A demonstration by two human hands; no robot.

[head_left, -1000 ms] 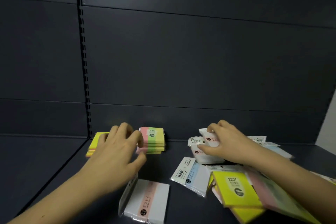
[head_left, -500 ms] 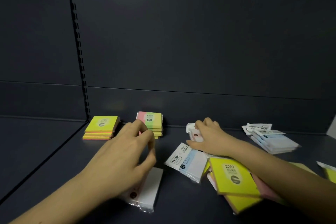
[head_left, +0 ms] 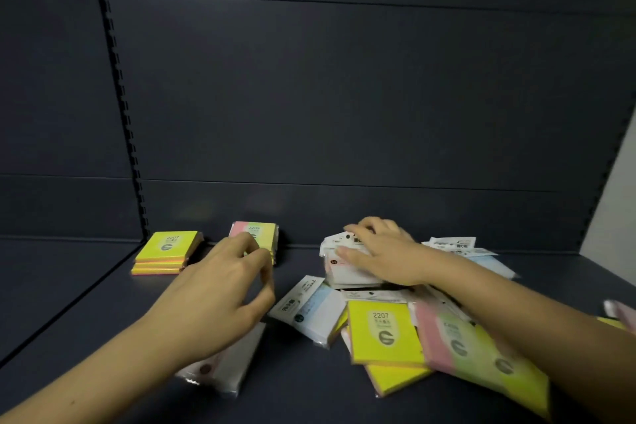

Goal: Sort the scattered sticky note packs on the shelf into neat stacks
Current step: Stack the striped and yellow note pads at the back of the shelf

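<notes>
Two neat stacks stand at the back left of the dark shelf (head_left: 86, 293): a yellow stack (head_left: 167, 251) and a pink-green-yellow stack (head_left: 261, 236). My left hand (head_left: 220, 289) hovers in front of them with fingers apart and empty, above a white pack (head_left: 230, 368) lying flat. My right hand (head_left: 382, 251) rests palm down on a small pile of white packs (head_left: 344, 272) near the back wall. A white-blue pack (head_left: 309, 310), a yellow pack (head_left: 382, 330) and a long pink-green-yellow pack (head_left: 481, 354) lie scattered under my right forearm.
More white-blue packs (head_left: 481, 255) lie at the back right. Another yellow pack (head_left: 395, 379) pokes out beneath the loose pile. The shelf's back panel (head_left: 344, 113) and a slotted upright (head_left: 117, 96) close off the rear. A seam divides the left shelf section.
My left hand drew back from the coloured stacks and now hovers over the flat white pack. My right hand stayed on the pile of white packs. The view shifted slightly.
</notes>
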